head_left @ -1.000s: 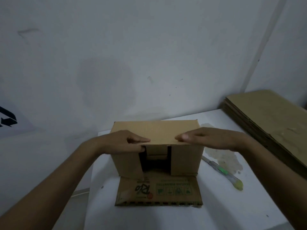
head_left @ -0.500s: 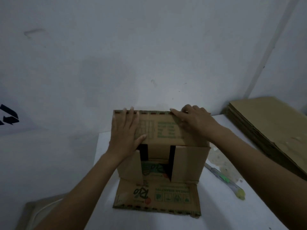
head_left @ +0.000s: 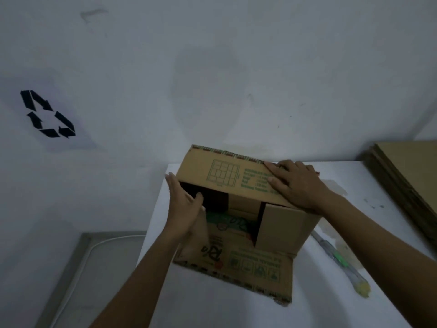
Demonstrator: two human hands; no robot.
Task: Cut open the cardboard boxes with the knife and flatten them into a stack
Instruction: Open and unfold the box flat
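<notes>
A brown cardboard box [head_left: 281, 227] with green print stands on the white table [head_left: 236, 308], its near end open and one flap lying flat toward me. My left hand [head_left: 183, 209] grips the box's left side flap, thumb inside the opening. My right hand [head_left: 295, 183] presses flat on the raised top flap at the box's right. A utility knife [head_left: 340, 262] with a green slider and yellow end lies on the table to the right of the box, untouched.
A stack of flattened cardboard [head_left: 406, 183] lies at the far right of the table. A white wall with a black recycling symbol [head_left: 47, 114] stands behind. Grey floor with a white cable [head_left: 78, 263] shows at the left of the table.
The left hand has slid from the top flap down to the box's left side flap. The box has skewed and rotated slightly. The right hand stays on the top flap.
</notes>
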